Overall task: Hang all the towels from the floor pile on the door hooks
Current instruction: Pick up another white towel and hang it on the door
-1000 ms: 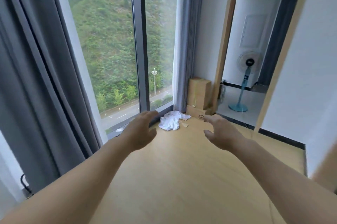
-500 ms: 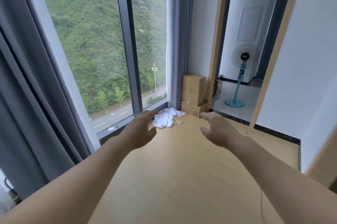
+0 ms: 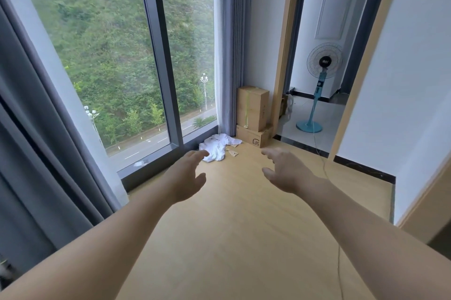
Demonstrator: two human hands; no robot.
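Towels (image 3: 216, 147) lay as one small crumpled white heap on the wooden floor (image 3: 231, 226), in the corner under the window (image 3: 122, 55), just beside the lower cardboard box (image 3: 253, 138) and the foot of the grey curtain (image 3: 229, 55). The left hand (image 3: 186, 177) and the right hand (image 3: 284, 172) were both stretched out ahead, fingers loosely spread and slightly bent, holding nothing. The left fingertips overlapped the heap's edge in the view, but the hand looked to be in the air short of it. This read as the approach to the first pick-up. The next move would call for closing the remaining gap, bending down and gathering one towel free of the others. No door hooks were in sight, so carrying it off would mean turning elsewhere. The lower box bore a round mark with letters that looked like "SF", printed sideways. The upper box (image 3: 252, 108) showed only tape. The dark hub of the blue standing fan (image 3: 323, 63) in the doorway carried a label too small to read
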